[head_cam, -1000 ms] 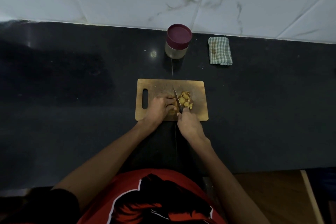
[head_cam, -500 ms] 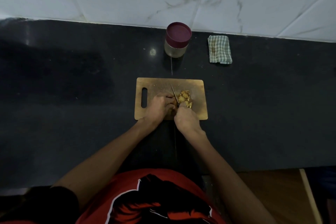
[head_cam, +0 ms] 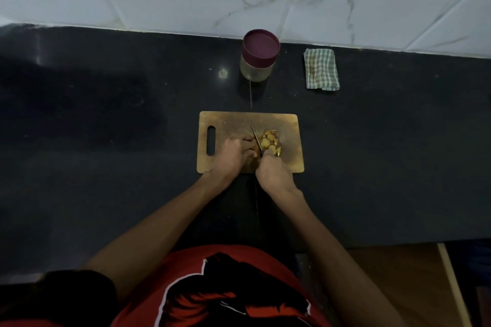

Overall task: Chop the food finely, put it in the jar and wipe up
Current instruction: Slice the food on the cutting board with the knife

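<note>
Chopping underway: right hand clenched the knife, left hand pinned food on the board; behind the board, jar lidded, cloth untouched

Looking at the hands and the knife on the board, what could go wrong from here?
1. The left hand lies right beside the knife blade; a slip could likely cut its fingers.
2. The sliced food is piled next to the blade, so pieces may scatter off the board onto the counter.
3. The jar has its lid on, so the right hand, gripping the knife, must free itself first.
</note>
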